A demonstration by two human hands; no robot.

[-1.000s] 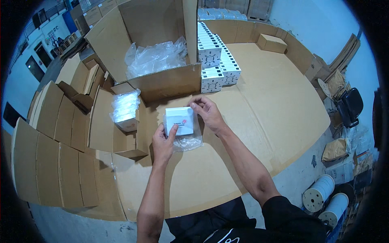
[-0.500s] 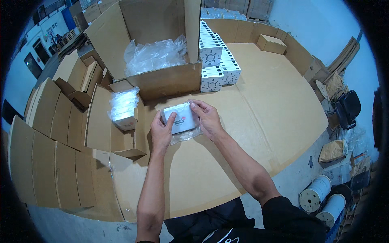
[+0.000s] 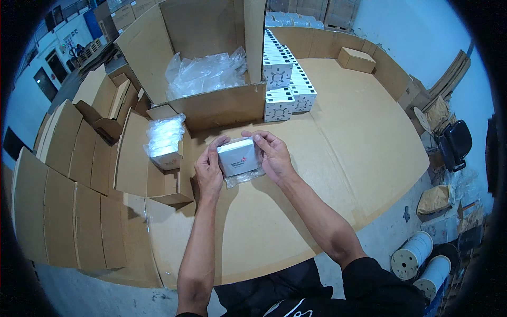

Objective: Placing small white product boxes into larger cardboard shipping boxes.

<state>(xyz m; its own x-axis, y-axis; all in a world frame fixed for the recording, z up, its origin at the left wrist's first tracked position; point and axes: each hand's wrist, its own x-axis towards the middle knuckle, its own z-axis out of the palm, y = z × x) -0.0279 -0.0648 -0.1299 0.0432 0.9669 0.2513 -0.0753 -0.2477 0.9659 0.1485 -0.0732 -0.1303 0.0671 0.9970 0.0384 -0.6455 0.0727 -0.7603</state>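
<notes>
Between my two hands is a small white box (image 3: 238, 158) in a clear plastic bag, tilted so its printed face is toward me. My left hand (image 3: 210, 168) grips its left side, thumb along the edge. On the opposite side, the fingers of my right hand (image 3: 272, 156) pinch the upper right corner and the bag film. Loose plastic (image 3: 244, 178) hangs below the box, over the table. Just left of my left hand, an open carton (image 3: 177, 198) holds a row of similar bagged white boxes (image 3: 165, 142).
A large open carton (image 3: 227, 108) with crumpled clear bags (image 3: 206, 74) stands behind my hands. Stacked white printed boxes (image 3: 280, 108) are beside it. Several folded cartons (image 3: 63, 211) line the left. A small closed brown box (image 3: 356, 59) sits at the table's far right. Cable spools (image 3: 412, 255) lie on the floor.
The bagged box has tipped up, so its top edge and more of its front face show. My left thumb has moved off its face to the edge.
</notes>
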